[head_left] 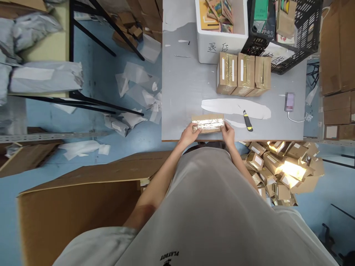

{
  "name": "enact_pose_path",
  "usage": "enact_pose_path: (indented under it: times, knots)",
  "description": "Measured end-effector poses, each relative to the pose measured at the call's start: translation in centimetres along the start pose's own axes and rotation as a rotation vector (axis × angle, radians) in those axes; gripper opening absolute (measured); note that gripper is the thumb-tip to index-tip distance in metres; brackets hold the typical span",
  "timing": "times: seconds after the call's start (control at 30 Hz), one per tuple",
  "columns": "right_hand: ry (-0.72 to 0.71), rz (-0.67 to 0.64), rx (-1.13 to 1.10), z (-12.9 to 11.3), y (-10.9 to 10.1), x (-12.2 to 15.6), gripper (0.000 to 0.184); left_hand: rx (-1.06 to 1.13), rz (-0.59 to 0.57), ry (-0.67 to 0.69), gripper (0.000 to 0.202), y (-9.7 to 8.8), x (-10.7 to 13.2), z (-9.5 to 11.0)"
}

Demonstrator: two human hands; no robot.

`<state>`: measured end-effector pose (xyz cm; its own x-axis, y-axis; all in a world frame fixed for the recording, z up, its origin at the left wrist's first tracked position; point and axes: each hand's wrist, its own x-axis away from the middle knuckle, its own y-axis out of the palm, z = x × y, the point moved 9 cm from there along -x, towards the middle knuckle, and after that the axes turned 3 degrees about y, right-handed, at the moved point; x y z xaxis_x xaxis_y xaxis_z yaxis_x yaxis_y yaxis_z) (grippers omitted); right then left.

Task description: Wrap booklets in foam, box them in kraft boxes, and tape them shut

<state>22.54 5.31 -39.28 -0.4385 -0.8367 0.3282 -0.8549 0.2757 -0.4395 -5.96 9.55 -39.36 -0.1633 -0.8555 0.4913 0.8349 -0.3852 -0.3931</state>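
A small cardboard box [208,123] with shiny tape along its top is held between my two hands at the table's front edge. My left hand [190,133] grips its left end, the thumb lying on the top. Around the right end, the fingers of my right hand [227,133] are closed. Just beyond the box lies a long piece of white paper [235,107]. A black and yellow utility knife [247,121] rests partly on that paper, to the right of my right hand.
Three taped cardboard boxes [244,75] stand in a row on the grey table [183,81]. Behind them are a white bin [222,46] and a black crate [302,40]. A phone [290,101] lies at right. Many boxes [277,166] are heaped at lower right; a large open carton [77,214] stands at left.
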Motion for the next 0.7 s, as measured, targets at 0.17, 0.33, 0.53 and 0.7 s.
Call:
enact_pose_path:
  times: [0.17,0.33,0.53,0.7]
  knots:
    - [-0.263,-0.013,0.222,-8.2,-0.7,3.0,0.052,0.352,0.065,-0.155,0.036,3.3,-2.1,-2.7]
    - [-0.431,-0.354,0.403,-12.3,6.9,8.1,0.047,0.471,0.046,-0.147,0.022,3.9,-3.3,-3.9]
    - [-0.427,-0.505,0.762,-12.8,12.6,11.4,0.063,0.586,0.109,-0.158,0.033,2.9,-2.8,-5.3]
    - [-0.447,-0.470,0.669,-12.2,10.1,8.9,0.056,0.682,0.064,-0.132,0.040,3.0,-2.7,-5.2]
